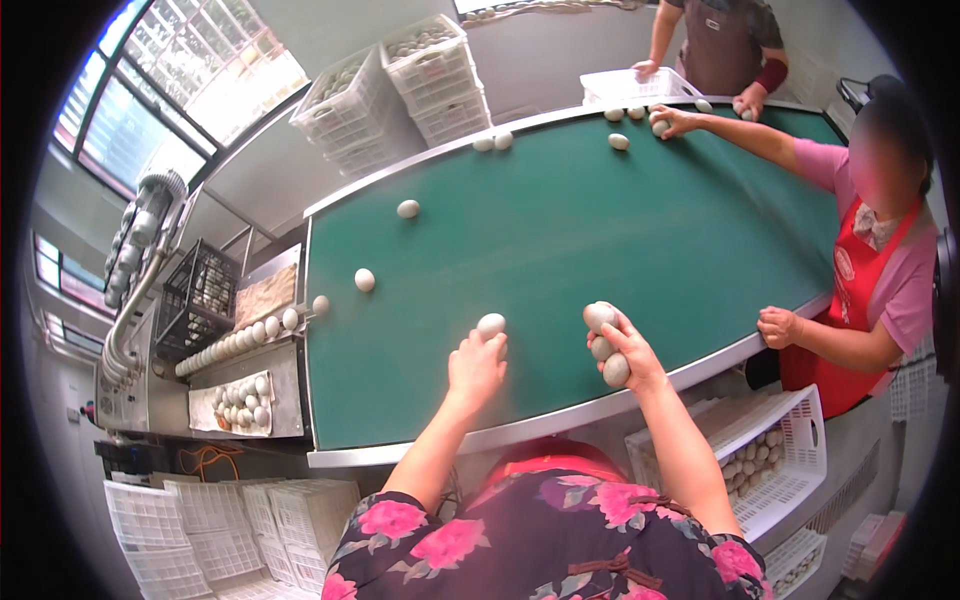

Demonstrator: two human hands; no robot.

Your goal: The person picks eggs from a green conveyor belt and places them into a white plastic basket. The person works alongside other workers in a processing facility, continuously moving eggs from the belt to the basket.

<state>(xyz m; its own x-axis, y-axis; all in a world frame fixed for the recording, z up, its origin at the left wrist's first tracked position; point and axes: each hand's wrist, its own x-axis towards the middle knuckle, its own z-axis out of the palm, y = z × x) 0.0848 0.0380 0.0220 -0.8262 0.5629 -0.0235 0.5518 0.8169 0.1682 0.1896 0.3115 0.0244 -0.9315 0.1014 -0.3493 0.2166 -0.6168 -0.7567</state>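
Over the near side of a green conveyor belt (540,247), my left hand (477,366) has its fingers curled around a pale egg (492,325); part of another shell shows beside the fingertips. My right hand (637,352) cradles several eggs together: a brown-tinged one (600,316) on top, with greyish eggs (616,370) below it against the fingers. On the belt left of my hands lie two loose eggs, a white one (364,280) and, farther off, a cream one (408,209).
A row of eggs (255,332) runs off the belt's left end, beside a cloth with eggs (244,405) and a black crate (199,300). A co-worker's hand (673,121) holds an egg at the far side; another person stands by a white crate (637,85). An egg-filled crate (814,450) sits below right.
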